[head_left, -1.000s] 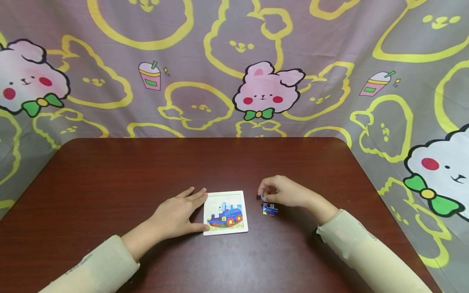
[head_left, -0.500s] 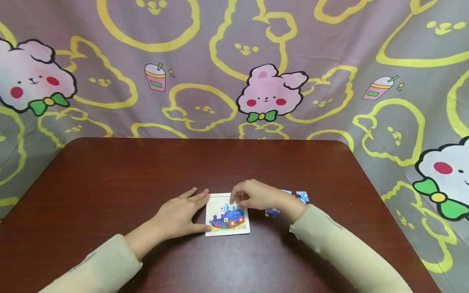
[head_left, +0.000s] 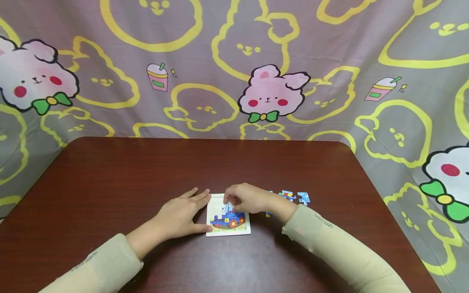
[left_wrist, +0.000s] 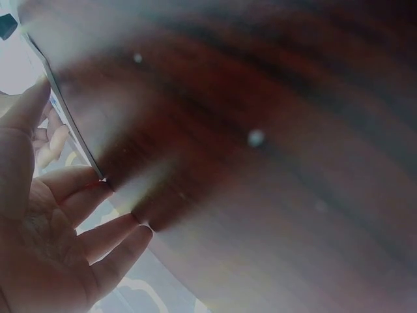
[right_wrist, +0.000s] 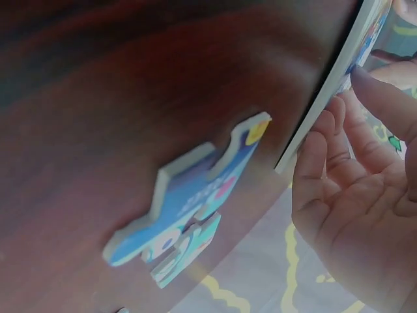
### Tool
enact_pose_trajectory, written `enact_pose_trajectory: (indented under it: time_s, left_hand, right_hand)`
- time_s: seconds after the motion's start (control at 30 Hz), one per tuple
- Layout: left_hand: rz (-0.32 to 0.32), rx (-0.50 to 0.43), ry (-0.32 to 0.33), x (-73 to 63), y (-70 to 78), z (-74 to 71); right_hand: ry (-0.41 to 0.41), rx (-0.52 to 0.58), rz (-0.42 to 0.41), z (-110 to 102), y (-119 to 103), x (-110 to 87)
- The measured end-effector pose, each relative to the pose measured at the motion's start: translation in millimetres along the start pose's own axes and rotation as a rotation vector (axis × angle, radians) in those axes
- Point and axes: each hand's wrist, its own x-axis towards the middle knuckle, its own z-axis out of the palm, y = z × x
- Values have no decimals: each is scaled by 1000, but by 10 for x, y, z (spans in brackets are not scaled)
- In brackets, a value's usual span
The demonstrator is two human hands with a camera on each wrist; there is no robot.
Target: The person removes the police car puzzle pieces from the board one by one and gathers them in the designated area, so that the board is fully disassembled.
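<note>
Right hand (head_left: 246, 198) now over the far part of the framed train puzzle (head_left: 227, 234), shifted left from the loose pieces (head_left: 303, 198); work likely gone from picking to fitting. Its fingers are bent, any pinched piece impossible to tell. Left hand (head_left: 181, 213), fingers spread, touches the left edge of the puzzle, flat on the near-middle counter (head_left: 165, 162).

Two hands (head_left: 179, 217) (head_left: 253, 198), one table (head_left: 183, 162), one puzzle (head_left: 227, 222), loose pieces (head_left: 304, 196) (three-plus)
</note>
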Motion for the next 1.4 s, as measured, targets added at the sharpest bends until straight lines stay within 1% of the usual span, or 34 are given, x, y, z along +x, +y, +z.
enact_pose_trajectory:
  time_s: [0.23, 0.37, 0.57, 0.67, 0.77, 0.83, 0.9, 1.03, 1.13, 1.27, 1.4]
  left_hand:
    - [-4, -6, -7, -8, 10, -8]
    - [-6, -7, -1, -8, 14, -14]
    - [-4, -4, 0, -1, 18, -5]
    - [-1, -3, -1, 3, 19, -3]
    - [-1, 0, -2, 6, 15, -5]
    - [-3, 3, -3, 8, 13, -5]
    - [-5, 3, -3, 8, 12, -8]
    - [-9, -1, -5, 7, 14, -14]
    - [-10, -2, -7, 4, 15, -16]
    - [-11, -5, -8, 4, 20, -22]
    - [-16, -6, -12, 9, 20, -22]
  right_hand:
    - [2, -29, 28, 23, -5, 25]
    - [-1, -26, 36, 15, -9, 34]
    - [-8, 2, 44, 7, -10, 28]
    - [-9, 40, 45, 4, -12, 9]
    - [-14, 69, 66, 6, -30, -11]
    - [-15, 62, 78, 13, -51, -16]
    - [-11, 32, 84, 23, -72, -14]
    - [8, -22, 76, 49, -89, -9]
    - [19, -33, 75, 62, -90, -13]
    - [29, -17, 64, 65, -91, -25]
    - [29, 22, 55, 63, -91, -37]
